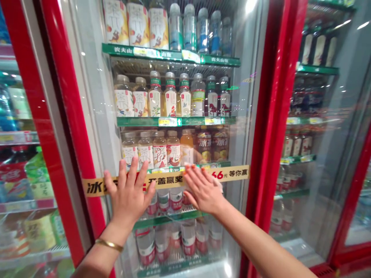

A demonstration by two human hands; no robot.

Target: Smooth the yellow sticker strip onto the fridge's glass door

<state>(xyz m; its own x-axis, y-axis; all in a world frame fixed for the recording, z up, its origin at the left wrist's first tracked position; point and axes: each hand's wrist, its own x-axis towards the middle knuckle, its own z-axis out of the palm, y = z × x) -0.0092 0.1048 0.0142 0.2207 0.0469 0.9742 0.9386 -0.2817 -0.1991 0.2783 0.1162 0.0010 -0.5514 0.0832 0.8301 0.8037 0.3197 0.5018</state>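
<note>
My left hand is spread flat against the glass door of an upright drinks cooler, over the left part of a tan advertising strip. Nothing is in its fingers, and a gold bangle circles the wrist. To the right, my right hand presses a thin white tissue to the glass across the same strip. Most of the tissue is hidden beneath the palm; its edges show at the fingertips and beside the hand. The right fingers lie straight and close together.
Behind the glass, shelves hold rows of bottled drinks. Red door frames stand at both sides. Another cooler with cartons and bottles is on the left, and one more with bottles on the right.
</note>
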